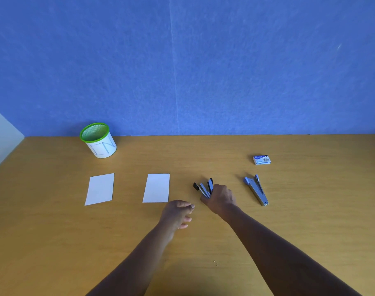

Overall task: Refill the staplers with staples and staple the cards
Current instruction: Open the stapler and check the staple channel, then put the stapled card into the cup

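Two white cards (99, 188) (156, 188) are laid left of centre. One opened black stapler (203, 187), centre frame, is clasped by the right hand (219, 199); the left hand (178, 212) is pinched at its fingertips just beside, contents indiscernible. One blue stapler (256, 189) is splayed at right, staple box (261, 160) above.

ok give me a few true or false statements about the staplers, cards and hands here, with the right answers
1. The right hand grips the opened black stapler. True.
2. The light blue stapler lies closed. False: it lies opened out on the table, untouched.
3. Two white cards lie flat, left of the staplers. True.
4. The staple box sits inside the green-rimmed cup. False: it sits on the table, beyond the light blue stapler.
5. The left hand presses on a card. False: it is off the cards, fingertips pinched; whether it holds staples cannot be told.
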The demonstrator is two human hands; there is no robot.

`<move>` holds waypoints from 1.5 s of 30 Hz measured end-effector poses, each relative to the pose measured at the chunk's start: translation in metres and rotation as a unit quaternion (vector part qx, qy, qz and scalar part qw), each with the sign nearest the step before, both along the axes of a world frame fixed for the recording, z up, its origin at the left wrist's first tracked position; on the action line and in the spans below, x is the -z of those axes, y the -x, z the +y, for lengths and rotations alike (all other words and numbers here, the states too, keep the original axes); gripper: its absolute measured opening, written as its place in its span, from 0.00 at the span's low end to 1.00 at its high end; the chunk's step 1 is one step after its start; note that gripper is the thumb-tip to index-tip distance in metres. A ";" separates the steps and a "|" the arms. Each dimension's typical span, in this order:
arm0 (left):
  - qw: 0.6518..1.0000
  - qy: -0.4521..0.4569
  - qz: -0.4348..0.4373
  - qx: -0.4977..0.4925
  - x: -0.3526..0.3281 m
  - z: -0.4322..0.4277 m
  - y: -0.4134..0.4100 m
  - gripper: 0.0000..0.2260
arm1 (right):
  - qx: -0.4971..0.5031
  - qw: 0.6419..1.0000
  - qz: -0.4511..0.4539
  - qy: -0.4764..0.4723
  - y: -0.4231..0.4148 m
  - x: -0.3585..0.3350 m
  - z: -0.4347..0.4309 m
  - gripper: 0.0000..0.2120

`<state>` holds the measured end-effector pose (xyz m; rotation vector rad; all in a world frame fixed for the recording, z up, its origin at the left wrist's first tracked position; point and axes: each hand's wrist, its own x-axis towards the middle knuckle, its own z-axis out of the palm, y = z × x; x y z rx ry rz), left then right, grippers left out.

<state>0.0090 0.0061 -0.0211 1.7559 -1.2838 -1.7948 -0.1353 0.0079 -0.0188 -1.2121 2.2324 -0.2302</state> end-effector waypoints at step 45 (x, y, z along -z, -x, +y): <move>0.994 0.073 -0.056 -0.056 0.025 0.083 -0.059 0.06 | -0.089 0.987 -0.134 0.009 -0.012 0.021 0.133 0.04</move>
